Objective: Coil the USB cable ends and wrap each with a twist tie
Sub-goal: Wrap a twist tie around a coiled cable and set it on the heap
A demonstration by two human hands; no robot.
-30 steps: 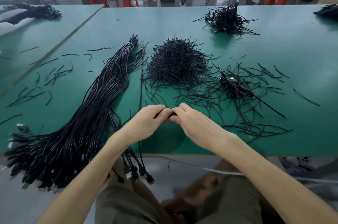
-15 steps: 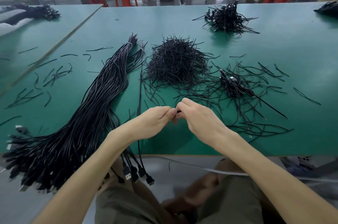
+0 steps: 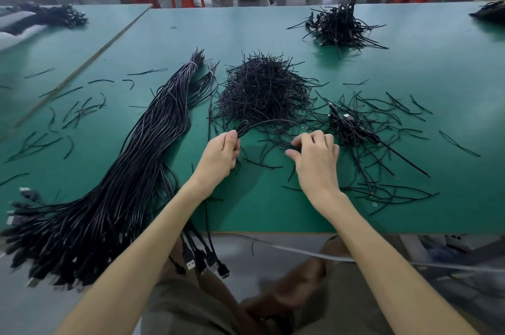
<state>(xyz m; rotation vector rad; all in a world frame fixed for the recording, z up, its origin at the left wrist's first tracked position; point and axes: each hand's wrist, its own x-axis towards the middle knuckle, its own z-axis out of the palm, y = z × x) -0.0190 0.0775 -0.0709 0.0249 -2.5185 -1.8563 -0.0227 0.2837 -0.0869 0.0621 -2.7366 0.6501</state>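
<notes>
Item: one USB cable [image 3: 244, 127], in work at the near middle of the green table [image 3: 273, 206]. Half a second before, both hands met fingertip to fingertip over this spot. They had now drawn apart. Left hand [image 3: 222, 152]: grip pinched on the cable's small folded loop, held just above the table, with the cable's free length arching away to the right. Right hand [image 3: 317, 162]: lowered onto the scattered twist ties [image 3: 259, 163], fingers curled down among them. Whether its grip had closed on a tie could not be told. Judgement: the coil was formed and being held ready, and the step in hand was fetching a tie to bind it, so the wrap was not yet made. Stock: a long bundle of uncoiled cables [image 3: 131, 165] lay to the left, its connectors hanging over the near edge. A heap of twist ties [image 3: 262, 91] stood just behind the hands. A small tangle of cables [image 3: 352, 127] sat right of the hands, and a larger tangle [image 3: 341, 24] lay farther back.
</notes>
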